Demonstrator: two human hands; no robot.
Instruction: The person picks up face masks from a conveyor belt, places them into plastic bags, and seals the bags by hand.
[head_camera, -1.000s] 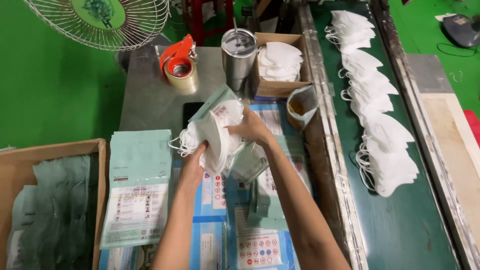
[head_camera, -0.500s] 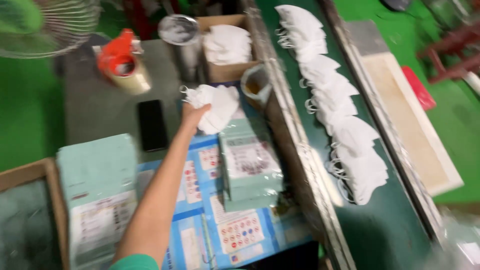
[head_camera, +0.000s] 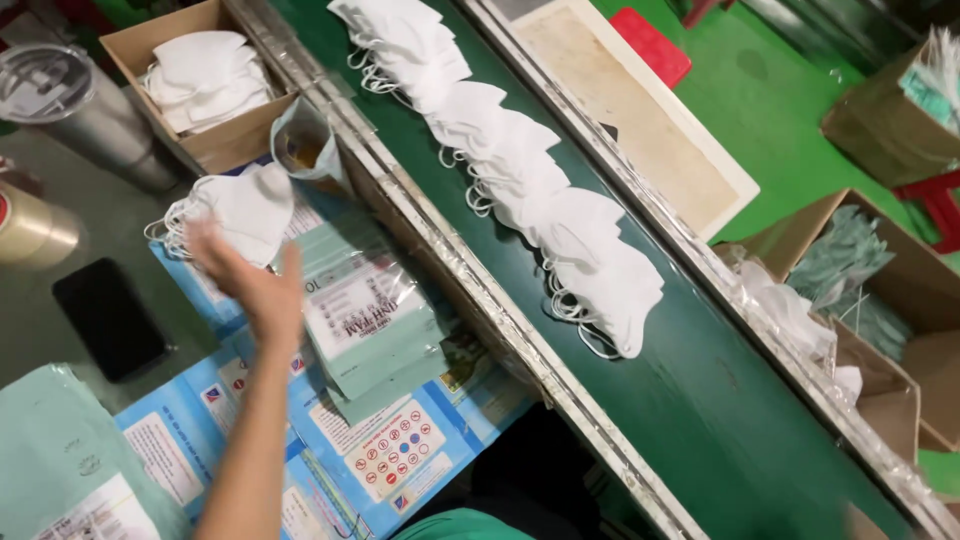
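Steel tumbler (head_camera: 70, 110), black phone (head_camera: 108, 318), tape roll (head_camera: 30, 228)

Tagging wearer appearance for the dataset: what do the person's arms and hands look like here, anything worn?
Only one hand shows, motion-blurred. Hand and forearm are bare: no glove, no sleeve, no watch or ring that I can make out. A green garment shows at the bottom edge. The other hand is out of view.

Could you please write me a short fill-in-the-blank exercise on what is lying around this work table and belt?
1. The row of white masks lies on a dark ___ conveyor belt.
2. The open hand is raised beside a stack of ___ masks on the table.
3. More masks sit in an open ___ box near the steel tumbler.
4. The phone on the table is ___ in colour.

Missing words: green; white; cardboard; black
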